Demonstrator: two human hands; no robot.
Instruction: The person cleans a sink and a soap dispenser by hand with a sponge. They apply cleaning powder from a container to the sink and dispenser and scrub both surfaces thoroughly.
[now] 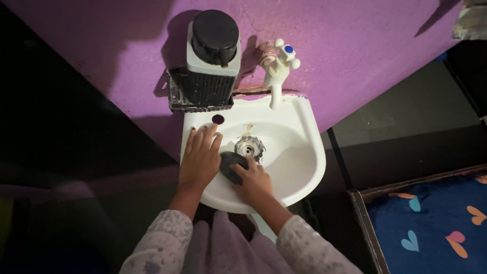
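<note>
Low in the frame's centre, your right hand (255, 181) grips a dark, rounded scrubber (231, 165) inside the white basin (309, 152), beside the drain (248, 147); your left hand (200, 158) lies spread flat on the left rim, bowl's right half open.

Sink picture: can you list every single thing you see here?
small white ceramic sink: one, white, fixed to the purple wall
metal drain: one, silvery with rusty stains, middle of the basin
white plastic tap: one, white with a blue dot, above the basin
black-capped dispenser: one, black and white, in a black wire rack
purple wall: one, behind the sink
blue patterned mat: one, lower right
dark scrubbing pad: one, inside the basin
left hand: flat on the sink's rim
right hand: gripping the pad
</note>
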